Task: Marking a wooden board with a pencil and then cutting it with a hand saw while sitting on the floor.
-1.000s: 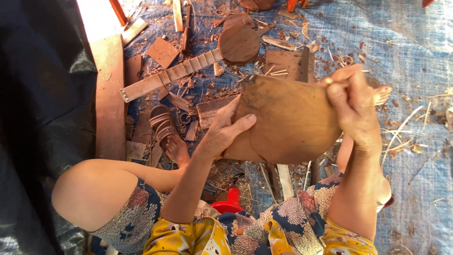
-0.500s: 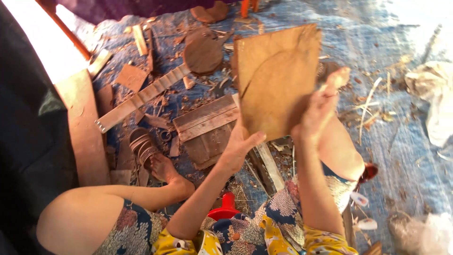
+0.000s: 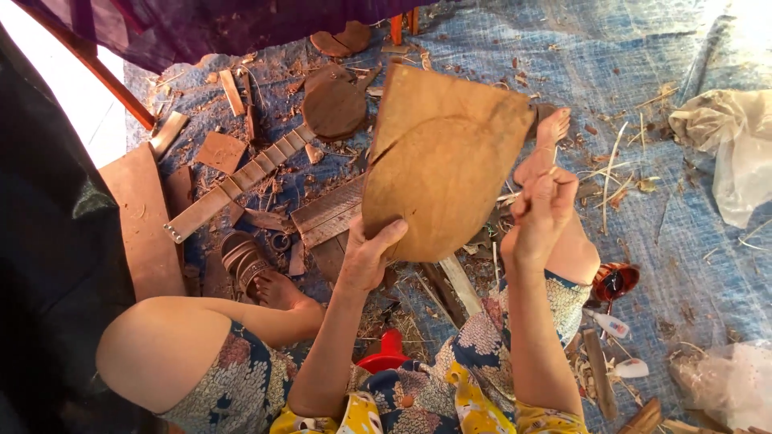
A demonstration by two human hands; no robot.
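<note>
Above the person's lap, a flat brown wooden panel (image 3: 442, 161) is held up off the blue tarp (image 3: 643, 72), its face turned toward the camera. Its long axis runs from the rounded lower end, near the left hand (image 3: 366, 257), up and slightly rightward to the squared upper edge. A curved line is scored across the face, tracing a leaf or paddle outline.

Left hand: fingers (image 3: 386, 237) closed on the panel's lower edge, thumb across the front face, bearing the piece. Right hand (image 3: 540, 213): just beside the panel's right edge, fingers drawn together around a thin pale stick; whether they touch the wood cannot be told. The left hand is thus the nearer, being in contact; the panel lies leftward and upward of the right fingers.

On the tarp beyond: a round wooden disc (image 3: 334, 104), a notched wooden strip (image 3: 237, 181), offcuts and shavings. A red object (image 3: 386, 354) sits between the knees, below the panel.
</note>
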